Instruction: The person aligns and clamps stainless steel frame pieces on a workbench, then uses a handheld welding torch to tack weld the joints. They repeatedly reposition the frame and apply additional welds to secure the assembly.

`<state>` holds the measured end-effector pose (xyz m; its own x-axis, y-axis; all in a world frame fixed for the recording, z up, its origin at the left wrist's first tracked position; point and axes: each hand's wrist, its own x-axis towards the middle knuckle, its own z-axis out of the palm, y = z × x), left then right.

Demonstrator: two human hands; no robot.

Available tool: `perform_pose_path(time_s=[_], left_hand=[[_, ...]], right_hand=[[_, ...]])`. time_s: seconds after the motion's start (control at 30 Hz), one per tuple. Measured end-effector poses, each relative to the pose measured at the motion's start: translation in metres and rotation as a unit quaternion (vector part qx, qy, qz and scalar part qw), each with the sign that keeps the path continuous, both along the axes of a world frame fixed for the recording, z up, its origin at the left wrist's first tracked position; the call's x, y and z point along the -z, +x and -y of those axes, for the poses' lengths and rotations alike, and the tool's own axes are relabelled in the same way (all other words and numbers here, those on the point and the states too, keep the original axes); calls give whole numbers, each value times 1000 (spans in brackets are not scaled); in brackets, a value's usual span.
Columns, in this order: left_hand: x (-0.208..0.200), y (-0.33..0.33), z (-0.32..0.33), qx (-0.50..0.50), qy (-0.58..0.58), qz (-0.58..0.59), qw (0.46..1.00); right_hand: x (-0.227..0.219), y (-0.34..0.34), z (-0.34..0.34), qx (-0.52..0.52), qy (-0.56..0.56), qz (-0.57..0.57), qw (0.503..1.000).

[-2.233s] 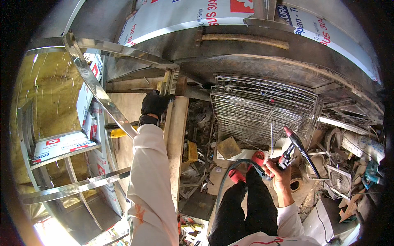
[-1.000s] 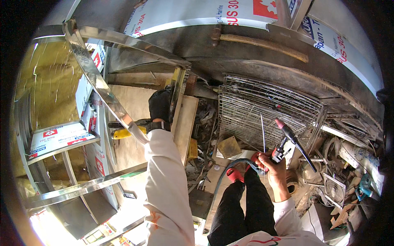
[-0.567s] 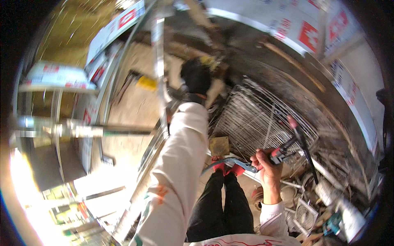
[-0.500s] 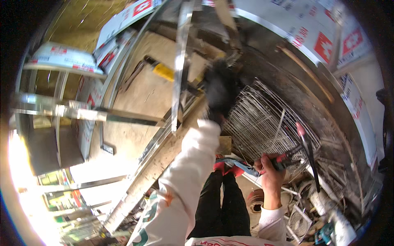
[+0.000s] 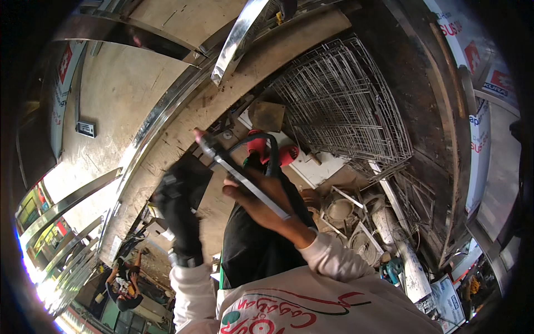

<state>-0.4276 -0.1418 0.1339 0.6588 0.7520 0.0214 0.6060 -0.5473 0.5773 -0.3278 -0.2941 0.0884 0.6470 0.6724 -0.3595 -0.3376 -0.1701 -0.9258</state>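
Observation:
My bare right hand [image 5: 270, 209] is closed around a welding torch [image 5: 214, 150] with a pink nozzle, held in front of my legs. Its nozzle points up and to the left, toward the edge of the wooden bench [image 5: 167, 158]. A dark cable [image 5: 273, 147] loops beside it. To the left of the torch, my left hand [image 5: 181, 192] wears a black glove and hovers near that bench edge. Motion blurs its fingers, and whether it holds anything is unclear. Shiny metal bars [image 5: 236, 42] lie over the bench ahead.
Stacked wire racks [image 5: 345, 100] lie ahead to the right. Coils and scrap metal [image 5: 364, 245] crowd the floor at right, beside a pale tube [image 5: 395, 250] and a teal power tool [image 5: 392, 270]. Another person [image 5: 125, 284] is low at the far left.
My gloved left hand has come back from over the bench toward my body. My right hand has swung the torch up and leftward, and the view has shifted.

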Motion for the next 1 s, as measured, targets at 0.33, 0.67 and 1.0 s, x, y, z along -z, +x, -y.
perform_pose_path(time_s=[0.33,0.67,1.0], left_hand=[[-22,-109,-99,-191,-171,126,958],[74,-24,-243,-85,215,-42,972],[128,19,-307,-114,219,-52,968]], right_hand=[[-71,0,-135,-136,77,179,971],[5,48,-263,-137,-114,441,880],[-61,127,-127,-277,61,281,917]])
